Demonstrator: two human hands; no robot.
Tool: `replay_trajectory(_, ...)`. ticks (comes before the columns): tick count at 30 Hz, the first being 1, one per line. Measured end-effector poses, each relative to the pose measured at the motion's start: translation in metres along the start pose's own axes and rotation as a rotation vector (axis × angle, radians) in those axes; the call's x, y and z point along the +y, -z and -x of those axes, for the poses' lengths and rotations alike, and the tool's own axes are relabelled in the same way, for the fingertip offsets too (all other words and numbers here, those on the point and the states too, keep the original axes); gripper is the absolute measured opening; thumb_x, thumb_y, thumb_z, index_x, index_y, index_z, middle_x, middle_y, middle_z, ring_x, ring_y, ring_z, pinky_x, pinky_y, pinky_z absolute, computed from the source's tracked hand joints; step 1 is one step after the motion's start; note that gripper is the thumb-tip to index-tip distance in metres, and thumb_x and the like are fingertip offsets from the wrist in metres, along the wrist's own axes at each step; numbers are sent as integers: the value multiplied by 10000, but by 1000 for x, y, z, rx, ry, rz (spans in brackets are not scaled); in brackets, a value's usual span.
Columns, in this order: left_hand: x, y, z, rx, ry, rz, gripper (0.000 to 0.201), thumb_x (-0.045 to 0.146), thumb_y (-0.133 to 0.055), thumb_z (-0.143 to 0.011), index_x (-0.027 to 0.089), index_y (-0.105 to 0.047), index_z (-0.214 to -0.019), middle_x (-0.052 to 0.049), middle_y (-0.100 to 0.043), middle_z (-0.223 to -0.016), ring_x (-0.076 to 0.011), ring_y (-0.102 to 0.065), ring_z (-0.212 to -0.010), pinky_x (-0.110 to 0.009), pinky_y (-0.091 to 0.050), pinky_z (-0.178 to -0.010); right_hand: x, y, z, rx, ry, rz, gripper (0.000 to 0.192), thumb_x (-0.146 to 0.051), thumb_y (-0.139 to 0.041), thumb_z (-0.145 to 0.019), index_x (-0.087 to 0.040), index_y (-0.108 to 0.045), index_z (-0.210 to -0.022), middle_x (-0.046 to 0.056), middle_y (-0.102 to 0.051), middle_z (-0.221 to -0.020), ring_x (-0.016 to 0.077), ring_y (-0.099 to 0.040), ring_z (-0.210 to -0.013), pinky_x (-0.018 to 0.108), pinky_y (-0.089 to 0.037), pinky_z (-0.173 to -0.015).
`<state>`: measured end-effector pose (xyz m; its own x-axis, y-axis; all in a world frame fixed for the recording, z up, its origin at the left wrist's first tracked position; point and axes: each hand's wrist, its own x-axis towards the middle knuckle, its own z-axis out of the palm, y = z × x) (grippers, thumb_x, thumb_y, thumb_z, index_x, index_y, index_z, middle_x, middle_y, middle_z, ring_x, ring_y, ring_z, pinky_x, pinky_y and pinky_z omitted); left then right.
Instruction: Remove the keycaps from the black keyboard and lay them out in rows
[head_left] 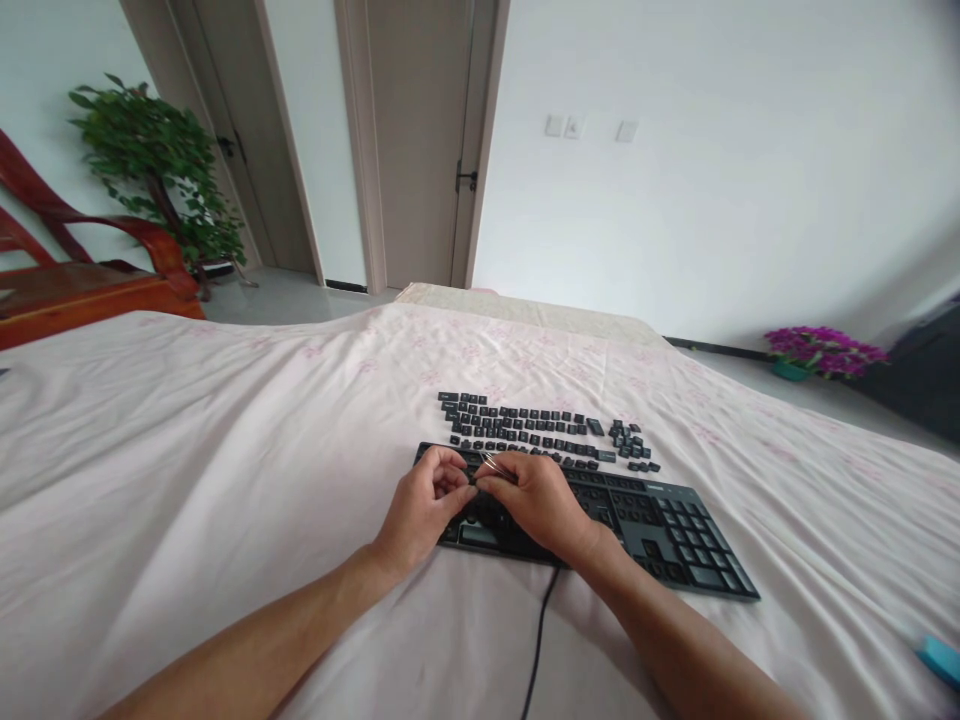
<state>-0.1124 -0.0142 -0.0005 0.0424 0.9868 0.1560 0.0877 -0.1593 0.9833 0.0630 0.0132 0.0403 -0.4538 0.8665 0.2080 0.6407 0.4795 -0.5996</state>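
Both hands' fingers: those of the right hand (541,500) are clamped on a thin metal tool (491,463); those of the left hand (421,503) are curled, thumb near the tool's tip, and whether they pinch anything I cannot tell.
Keyboard: the black keyboard (628,508) lies under both hands, which cover much of its left part; many keys are off there.
Number pad: keys fill the number pad (694,535) at the right end.
Keycaps: loose black keycaps (541,427) lie in rows just beyond the far edge.
Cable: a black cable (540,630) runs from the near edge toward the wearer.
Sheet: a pale pink floral sheet (322,410) carries everything.
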Motion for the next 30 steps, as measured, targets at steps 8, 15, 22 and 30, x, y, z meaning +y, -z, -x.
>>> replay_trajectory(8,10,5,-1,53,-215,-433,197,178,-604,-837,237,-618,-1024,-8,-692,-990,-172,-620,-907,-320,-452,-842,38,29,-56,99,-127,189,163,-337,-594,-845,-231,-712,-806,-2,-706,-732,161,-628,-695,243,-371,-610)
replay_trajectory(15,7,10,-7,38,-260,-748,166,136,-635,-795,244,-671,-915,-1,-701,-937,-213,-592,-936,-364,-419,-860,84,32,-128,60,-315,443,199,-350,-588,-839,-284,-753,-928,28,-738,-882,190,-642,-806,253,-395,-640)
replay_trajectory(22,5,10,-7,8,-258,-753,133,142,-620,-810,240,-680,-877,-1,-702,-909,-210,-587,-916,-363,-411,-861,95,22,-149,-5,-302,503,190,-294,-606,-802,-285,-763,-909,35,-741,-876,202,-651,-842,259,-403,-669)
replay_trajectory(30,5,10,-8,-10,-261,-744,139,143,-609,-810,242,-685,-871,-15,-708,-907,-223,-587,-910,-378,-414,-854,93,16,-155,-57,-280,528,209,-295,-600,-812,-274,-760,-945,46,-741,-917,206,-655,-879,278,-425,-735)
